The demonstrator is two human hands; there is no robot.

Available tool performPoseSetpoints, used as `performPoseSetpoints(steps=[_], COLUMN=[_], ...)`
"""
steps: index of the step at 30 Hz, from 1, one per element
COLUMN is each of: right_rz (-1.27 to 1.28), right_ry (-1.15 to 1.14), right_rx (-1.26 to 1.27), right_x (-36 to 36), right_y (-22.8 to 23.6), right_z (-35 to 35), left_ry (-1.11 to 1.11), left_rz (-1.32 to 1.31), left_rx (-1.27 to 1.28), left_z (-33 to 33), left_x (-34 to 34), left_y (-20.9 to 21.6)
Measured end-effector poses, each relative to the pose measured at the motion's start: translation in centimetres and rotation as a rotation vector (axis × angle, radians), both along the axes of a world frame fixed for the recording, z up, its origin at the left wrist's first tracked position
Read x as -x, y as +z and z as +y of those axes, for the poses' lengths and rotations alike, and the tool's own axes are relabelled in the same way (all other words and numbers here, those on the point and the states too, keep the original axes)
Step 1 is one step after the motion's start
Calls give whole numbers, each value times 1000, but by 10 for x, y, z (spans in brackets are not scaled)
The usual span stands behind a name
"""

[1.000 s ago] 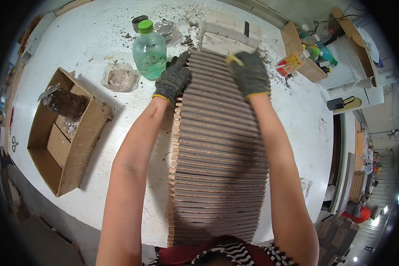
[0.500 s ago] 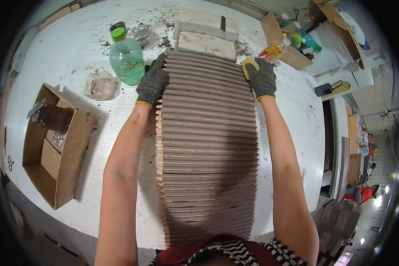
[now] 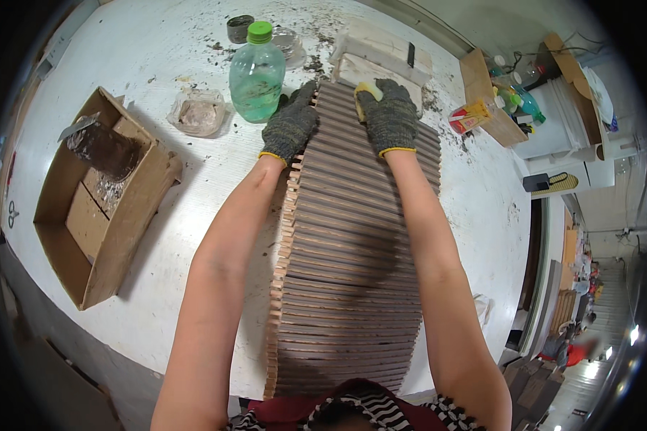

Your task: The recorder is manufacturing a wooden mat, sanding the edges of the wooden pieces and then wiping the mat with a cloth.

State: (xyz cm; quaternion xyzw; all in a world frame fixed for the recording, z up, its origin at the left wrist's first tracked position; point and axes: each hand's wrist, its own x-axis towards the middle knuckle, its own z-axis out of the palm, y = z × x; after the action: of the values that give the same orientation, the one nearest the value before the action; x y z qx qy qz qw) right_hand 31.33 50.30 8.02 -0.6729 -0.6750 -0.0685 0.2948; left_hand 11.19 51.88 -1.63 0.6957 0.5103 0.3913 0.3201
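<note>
A long row of narrow brown wooden strips [image 3: 352, 237] lies packed side by side, running away from me across the white table. My left hand [image 3: 292, 126], in a dark grey knitted glove with a yellow cuff, rests against the row's far left edge with its fingers stretched out. In the same kind of glove, my right hand [image 3: 391, 118] lies over the far end of the strips. It grips a pale yellow sponge-like pad [image 3: 367, 91], partly hidden by the fingers. A green-capped bottle [image 3: 257, 80] holding some liquid stands just beyond my left hand.
Pale blocks [image 3: 381, 61] sit behind the row's far end. On the left are an open cardboard box [image 3: 133, 215] with a dark roll inside and a clear plastic tub [image 3: 198, 113]. A box of bottles [image 3: 492, 100] is at far right. Dark crumbs litter the white table [image 3: 151, 151].
My right hand has moved left with the pad, from the row's right edge onto its far end. My left hand stays at the left edge. The whole view has shifted and turned slightly.
</note>
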Motion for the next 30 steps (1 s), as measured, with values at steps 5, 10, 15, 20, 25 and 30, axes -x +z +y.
performPoseSetpoints(steps=[5, 10, 15, 20, 25, 30], right_rz=[61, 21, 335, 713, 69, -62], right_ry=[77, 131, 188, 85, -307, -70], right_rx=[31, 55, 145, 6, 22, -104], right_x=[44, 78, 69, -33, -102, -44], right_y=[5, 3, 23, 39, 11, 0], right_z=[14, 32, 38, -14, -45, -23], left_ry=[58, 71, 63, 103, 63, 52], left_rz=[53, 64, 135, 106, 106, 115], left_rx=[28, 194, 133, 50, 57, 107], left_z=[-4, -8, -11, -9, -2, -5], left_x=[-4, -7, -4, -6, -4, -4], left_y=[7, 22, 21, 5, 0, 8])
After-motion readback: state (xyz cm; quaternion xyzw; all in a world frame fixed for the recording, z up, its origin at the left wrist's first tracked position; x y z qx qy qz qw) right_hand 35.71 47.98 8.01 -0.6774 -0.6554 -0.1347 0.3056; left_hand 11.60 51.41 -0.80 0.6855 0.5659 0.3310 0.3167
